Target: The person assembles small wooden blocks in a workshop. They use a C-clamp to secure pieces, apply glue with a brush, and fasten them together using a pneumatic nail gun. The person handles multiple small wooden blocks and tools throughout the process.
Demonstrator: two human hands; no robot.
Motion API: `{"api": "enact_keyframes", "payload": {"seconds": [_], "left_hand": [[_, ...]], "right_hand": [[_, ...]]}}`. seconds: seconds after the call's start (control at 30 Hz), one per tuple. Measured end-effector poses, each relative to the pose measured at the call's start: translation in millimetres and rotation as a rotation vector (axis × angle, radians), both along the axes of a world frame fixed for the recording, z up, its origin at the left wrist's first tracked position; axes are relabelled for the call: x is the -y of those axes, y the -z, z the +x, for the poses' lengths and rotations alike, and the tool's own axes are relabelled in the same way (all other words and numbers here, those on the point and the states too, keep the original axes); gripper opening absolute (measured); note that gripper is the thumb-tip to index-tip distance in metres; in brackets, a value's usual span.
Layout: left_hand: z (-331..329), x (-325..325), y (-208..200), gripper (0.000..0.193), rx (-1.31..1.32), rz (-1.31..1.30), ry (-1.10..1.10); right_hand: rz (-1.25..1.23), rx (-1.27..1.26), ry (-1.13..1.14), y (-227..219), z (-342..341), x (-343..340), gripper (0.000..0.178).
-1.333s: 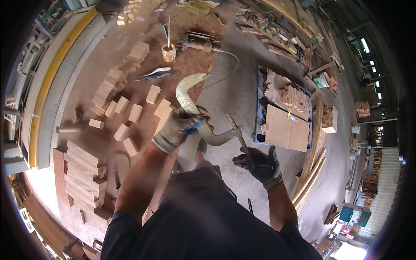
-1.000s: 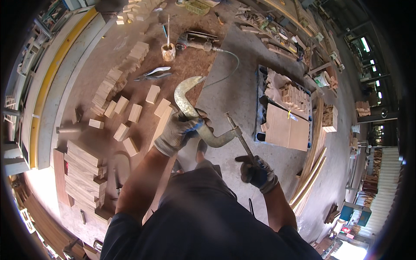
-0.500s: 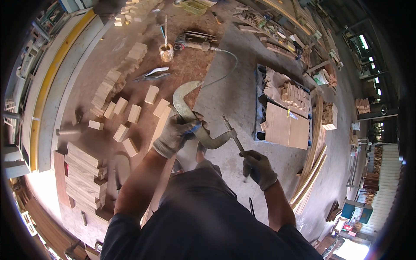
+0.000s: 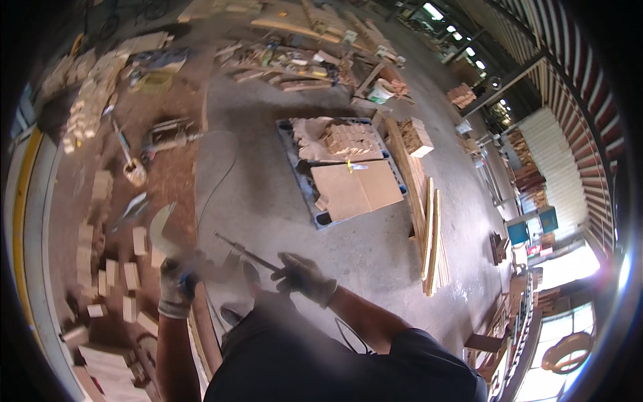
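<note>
A large metal C-clamp [image 4: 161,231] is held in the air in front of my body, beside the edge of the brown worktable. My left hand [image 4: 175,295], in a grey work glove, is closed around its curved frame. My right hand [image 4: 305,280], gloved too, grips the end of the clamp's threaded screw [image 4: 249,258], which points up and left. The middle of the clamp is smeared by blur. Several loose wood blocks [image 4: 130,275] lie on the table left of my left hand.
On the table are a pot [image 4: 135,173] with a brush, pliers [image 4: 132,209] and a power tool [image 4: 167,137]. To the right, a blue pallet carries a cardboard sheet [image 4: 358,191] and stacked wood pieces [image 4: 348,139]. Long planks [image 4: 432,234] lie beside it on the concrete floor.
The view has swung right, so the table and clamp sit further left and the pallet nearer the middle. Both hands keep their hold on the clamp.
</note>
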State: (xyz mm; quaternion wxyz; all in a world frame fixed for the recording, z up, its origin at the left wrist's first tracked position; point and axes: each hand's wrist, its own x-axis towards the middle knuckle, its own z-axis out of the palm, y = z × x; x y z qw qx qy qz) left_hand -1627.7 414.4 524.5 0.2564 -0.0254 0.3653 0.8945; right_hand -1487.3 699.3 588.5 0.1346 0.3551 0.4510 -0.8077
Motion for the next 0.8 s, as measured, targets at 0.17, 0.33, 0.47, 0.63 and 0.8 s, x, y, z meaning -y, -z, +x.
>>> {"api": "enact_keyframes", "payload": {"seconds": [0.17,0.33,0.47,0.63,0.8], "left_hand": [[-5.7,-7.1,6.9,0.021,0.001,-0.063,0.023],[-6.1,-15.5,-6.4,0.02,0.067,-0.04,-0.023],[-6.1,-16.4,-1.1,0.017,0.056,-0.056,-0.006],[-12.0,-4.0,14.0,0.018,-0.034,0.037,0.072],[1.8,-6.9,-16.6,0.027,-0.043,0.077,0.076]], "right_hand": [[-0.394,0.063,-0.154,-23.3,12.3,-9.9,0.044],[0.135,-0.2,-0.27,-25.5,11.7,-1.3,0.03],[0.691,-0.222,-0.206,4.5,16.1,5.0,0.027],[0.629,-0.461,-0.55,42.2,10.4,-19.6,0.028],[-0.76,-0.265,-0.198,39.5,29.8,-30.4,0.053]]}}
